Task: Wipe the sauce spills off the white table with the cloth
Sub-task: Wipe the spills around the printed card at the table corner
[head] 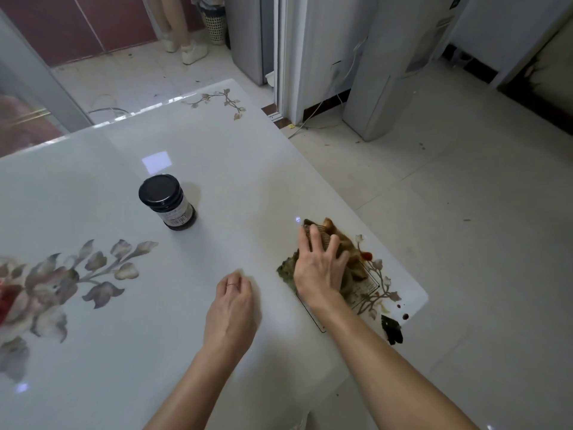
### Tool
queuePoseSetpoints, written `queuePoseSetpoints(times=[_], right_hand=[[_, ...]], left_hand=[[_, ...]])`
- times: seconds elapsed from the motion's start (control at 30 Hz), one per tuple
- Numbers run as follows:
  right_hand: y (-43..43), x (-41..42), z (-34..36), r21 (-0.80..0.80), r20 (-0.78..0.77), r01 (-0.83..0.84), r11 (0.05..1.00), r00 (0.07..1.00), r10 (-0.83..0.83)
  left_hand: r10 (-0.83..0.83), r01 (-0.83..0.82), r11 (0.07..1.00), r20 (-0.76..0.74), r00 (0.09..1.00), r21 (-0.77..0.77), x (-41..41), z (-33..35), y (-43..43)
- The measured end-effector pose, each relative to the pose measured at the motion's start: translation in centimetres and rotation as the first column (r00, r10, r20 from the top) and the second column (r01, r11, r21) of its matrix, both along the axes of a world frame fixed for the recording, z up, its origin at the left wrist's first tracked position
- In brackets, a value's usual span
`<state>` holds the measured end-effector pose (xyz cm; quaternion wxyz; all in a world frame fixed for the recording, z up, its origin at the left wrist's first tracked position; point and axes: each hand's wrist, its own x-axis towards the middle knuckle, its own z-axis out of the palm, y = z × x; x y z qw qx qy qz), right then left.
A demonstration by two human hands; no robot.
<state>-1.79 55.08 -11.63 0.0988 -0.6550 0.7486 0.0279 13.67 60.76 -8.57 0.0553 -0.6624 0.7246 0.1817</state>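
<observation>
Right hand [319, 268], fingers spread, is pressing the cloth [328, 227] onto the table [217, 169]; left hand [231, 308] is resting loosely curled, holding nothing.

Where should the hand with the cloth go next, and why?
Probably slide the cloth under the right hand toward the near corner of the table. Dark red drops and a dark smear lie there unwiped, just beyond the cloth.
</observation>
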Motion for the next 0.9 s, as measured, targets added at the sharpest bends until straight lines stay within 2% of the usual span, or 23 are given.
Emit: queuePoseSetpoints(times=[0.1, 0.17, 0.37, 0.57, 0.73, 0.9], right_hand=[[1.0, 1.2, -0.5, -0.036, -0.03, -0.166, 0.986, 0.986, 0.165], [-0.5, 0.3, -0.5, -0.017, -0.028, -0.204, 0.979, 0.979, 0.204], [-4.7, -1.5, -0.1, 0.007, -0.016, -0.04, 0.999, 0.999, 0.04], [-1.2, -1.9, -1.4, -0.069, -0.058, -0.06, 0.996, 0.997, 0.056], [-3.3, -3.6, -0.9, -0.019, -0.049, 0.105, 0.994, 0.993, -0.106], [0.9, -4.0, -1.3, -0.111, -0.062, 0.136, 0.984, 0.988, -0.144]], left_hand=[[-0.007, 0.007, 1.0, -0.013, 1.0, -0.011, 0.0, -0.1, 0.0], [-0.017, 0.017, 1.0, -0.029, 0.999, -0.013, 0.2, -0.1, 0.0], [-0.032, 0.031, 0.999, -0.057, 0.998, -0.012, 0.7, -0.1, 0.2], [-0.014, 0.012, 0.999, -0.059, 0.998, -0.037, 0.7, -0.5, 0.3], [0.002, -0.003, 1.0, -0.046, 0.999, -0.013, 0.7, -0.9, 0.2], [0.018, -0.019, 0.999, -0.055, 0.998, -0.027, 0.5, -1.5, 0.0]])
